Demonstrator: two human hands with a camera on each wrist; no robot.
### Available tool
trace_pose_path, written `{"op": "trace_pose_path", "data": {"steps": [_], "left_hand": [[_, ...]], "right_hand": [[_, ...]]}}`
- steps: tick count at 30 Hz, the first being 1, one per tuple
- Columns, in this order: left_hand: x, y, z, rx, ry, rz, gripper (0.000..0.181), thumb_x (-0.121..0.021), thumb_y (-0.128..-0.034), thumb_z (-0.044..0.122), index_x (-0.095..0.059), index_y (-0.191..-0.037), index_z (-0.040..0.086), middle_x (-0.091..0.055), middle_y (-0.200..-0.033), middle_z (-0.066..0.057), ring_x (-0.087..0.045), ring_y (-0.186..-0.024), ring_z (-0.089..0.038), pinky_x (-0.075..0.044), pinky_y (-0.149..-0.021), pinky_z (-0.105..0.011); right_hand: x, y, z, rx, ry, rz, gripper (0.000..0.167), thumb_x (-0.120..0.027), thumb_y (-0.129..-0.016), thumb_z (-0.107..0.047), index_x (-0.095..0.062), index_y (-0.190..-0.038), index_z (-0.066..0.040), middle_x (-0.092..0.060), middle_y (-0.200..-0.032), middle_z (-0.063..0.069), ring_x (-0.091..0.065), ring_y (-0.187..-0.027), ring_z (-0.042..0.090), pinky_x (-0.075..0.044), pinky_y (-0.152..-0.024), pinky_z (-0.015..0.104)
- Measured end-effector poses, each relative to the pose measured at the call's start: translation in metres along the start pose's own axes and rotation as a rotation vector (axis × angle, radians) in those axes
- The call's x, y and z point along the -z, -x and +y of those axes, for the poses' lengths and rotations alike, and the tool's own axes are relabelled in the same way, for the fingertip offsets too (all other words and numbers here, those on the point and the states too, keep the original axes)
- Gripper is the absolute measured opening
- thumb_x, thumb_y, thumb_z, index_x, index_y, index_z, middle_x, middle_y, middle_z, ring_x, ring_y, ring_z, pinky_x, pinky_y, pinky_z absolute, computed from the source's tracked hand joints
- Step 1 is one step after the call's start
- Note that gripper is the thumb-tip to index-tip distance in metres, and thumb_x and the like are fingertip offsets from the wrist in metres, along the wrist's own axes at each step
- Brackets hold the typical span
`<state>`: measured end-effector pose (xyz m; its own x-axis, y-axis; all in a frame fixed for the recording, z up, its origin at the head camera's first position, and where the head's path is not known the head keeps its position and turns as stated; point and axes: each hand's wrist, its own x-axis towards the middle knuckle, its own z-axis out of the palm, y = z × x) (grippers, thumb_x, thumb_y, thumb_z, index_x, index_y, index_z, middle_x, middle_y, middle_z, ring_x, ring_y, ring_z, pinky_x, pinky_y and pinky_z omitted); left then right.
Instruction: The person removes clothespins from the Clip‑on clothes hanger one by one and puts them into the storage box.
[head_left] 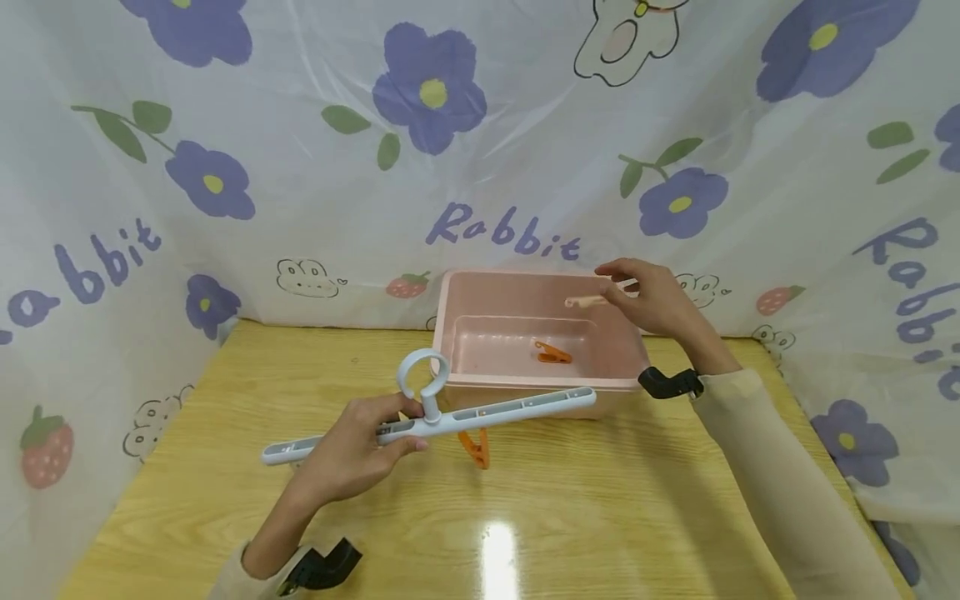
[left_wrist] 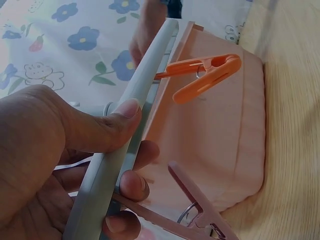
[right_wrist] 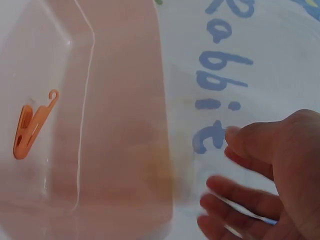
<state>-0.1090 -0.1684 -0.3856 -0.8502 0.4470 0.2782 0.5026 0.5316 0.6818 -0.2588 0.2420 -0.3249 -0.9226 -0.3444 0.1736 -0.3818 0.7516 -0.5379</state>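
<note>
My left hand (head_left: 348, 454) (left_wrist: 75, 145) grips the pale blue-grey hanger (head_left: 517, 408) (left_wrist: 145, 75) near its ring hook (head_left: 405, 375), thumb on one side and fingers on the other. An orange clip (head_left: 476, 450) (left_wrist: 215, 75) hangs from the bar, and in the left wrist view a pink clip (left_wrist: 200, 215) hangs by my fingers. Above the pink basin's right side is my right hand (head_left: 648, 300) (right_wrist: 270, 175), fingers spread, nothing between them in the right wrist view. A pale clip (head_left: 585, 302) shows beside its thumb in the head view; contact cannot be told.
The pink basin (head_left: 487, 382) (left_wrist: 215, 130) stands at the back of the wooden table (head_left: 600, 517), against a patterned curtain (head_left: 337, 225). Inside lies an orange clip (head_left: 553, 353) (right_wrist: 30, 130). The hanger's right arm crosses in front of the basin's near wall.
</note>
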Motion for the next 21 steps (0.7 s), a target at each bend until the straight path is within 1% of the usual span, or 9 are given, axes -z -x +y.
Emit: {"op": "trace_pose_path", "data": {"steps": [1,3,6,8,12,14,18,21], "left_hand": [[0.000,0.000,0.000,0.004,0.003,0.000,0.025,-0.084,-0.0834,0.008,-0.071,-0.104,0.015,-0.074,-0.100,0.004,-0.059,-0.079,-0.009,-0.050,-0.072,-0.025],[0.001,0.000,0.001,0.008,0.003,0.001,0.026,-0.084,-0.0835,0.008,-0.071,-0.104,0.016,-0.074,-0.101,0.005,-0.061,-0.080,-0.009,-0.051,-0.073,-0.025],[0.002,-0.001,0.000,0.011,0.003,0.002,0.026,-0.084,-0.0839,0.009,-0.071,-0.106,0.016,-0.075,-0.102,0.005,-0.063,-0.081,-0.009,-0.052,-0.075,-0.026],[0.003,0.000,0.000,0.016,0.003,0.001,0.026,-0.083,-0.0846,0.009,-0.071,-0.106,0.017,-0.075,-0.102,0.005,-0.063,-0.082,-0.009,-0.053,-0.075,-0.026],[0.004,-0.001,0.001,0.029,0.013,0.006,0.026,-0.083,-0.0853,0.009,-0.071,-0.106,0.018,-0.075,-0.102,0.006,-0.061,-0.079,-0.008,-0.051,-0.072,-0.025],[0.003,-0.001,0.001,0.020,0.018,0.012,0.026,-0.083,-0.0854,0.008,-0.071,-0.106,0.017,-0.075,-0.102,0.005,-0.060,-0.079,-0.009,-0.051,-0.072,-0.025],[0.001,-0.002,0.001,0.000,0.027,0.017,0.026,-0.083,-0.0850,0.007,-0.072,-0.106,0.016,-0.075,-0.102,0.004,-0.061,-0.081,-0.011,-0.052,-0.074,-0.026],[-0.001,-0.001,0.001,0.007,0.031,0.014,0.025,-0.083,-0.0849,0.007,-0.072,-0.106,0.017,-0.074,-0.102,0.006,-0.063,-0.083,-0.011,-0.053,-0.076,-0.027]], "right_hand": [[0.000,0.001,0.002,-0.014,0.002,-0.008,0.041,-0.059,-0.105,-0.024,-0.058,-0.140,-0.002,-0.059,-0.142,0.022,-0.055,-0.130,0.042,-0.047,-0.106,0.058],[-0.001,0.004,0.005,-0.037,0.014,-0.021,0.045,-0.057,-0.106,-0.028,-0.055,-0.143,-0.003,-0.056,-0.146,0.023,-0.050,-0.136,0.044,-0.045,-0.109,0.060],[-0.001,0.011,0.005,-0.045,0.010,-0.024,0.049,-0.056,-0.107,-0.034,-0.053,-0.146,-0.004,-0.053,-0.148,0.024,-0.049,-0.137,0.045,-0.044,-0.110,0.061],[-0.001,0.017,0.003,-0.044,0.003,-0.020,0.050,-0.056,-0.106,-0.034,-0.052,-0.146,-0.005,-0.053,-0.148,0.024,-0.049,-0.137,0.046,-0.044,-0.109,0.060],[-0.001,0.030,-0.001,-0.033,-0.017,0.009,0.047,-0.060,-0.105,-0.027,-0.053,-0.146,-0.006,-0.054,-0.148,0.020,-0.050,-0.136,0.043,-0.044,-0.110,0.059],[-0.002,0.036,-0.003,-0.019,-0.019,0.026,0.046,-0.061,-0.104,-0.024,-0.053,-0.146,-0.006,-0.054,-0.149,0.018,-0.051,-0.136,0.041,-0.045,-0.110,0.058],[-0.005,0.048,-0.008,0.012,-0.026,0.037,0.047,-0.062,-0.104,-0.024,-0.052,-0.147,-0.007,-0.053,-0.151,0.016,-0.050,-0.138,0.039,-0.046,-0.109,0.057],[-0.008,0.057,-0.012,0.038,-0.034,0.035,0.048,-0.062,-0.104,-0.024,-0.052,-0.147,-0.007,-0.052,-0.152,0.017,-0.050,-0.138,0.039,-0.045,-0.109,0.058]]}}
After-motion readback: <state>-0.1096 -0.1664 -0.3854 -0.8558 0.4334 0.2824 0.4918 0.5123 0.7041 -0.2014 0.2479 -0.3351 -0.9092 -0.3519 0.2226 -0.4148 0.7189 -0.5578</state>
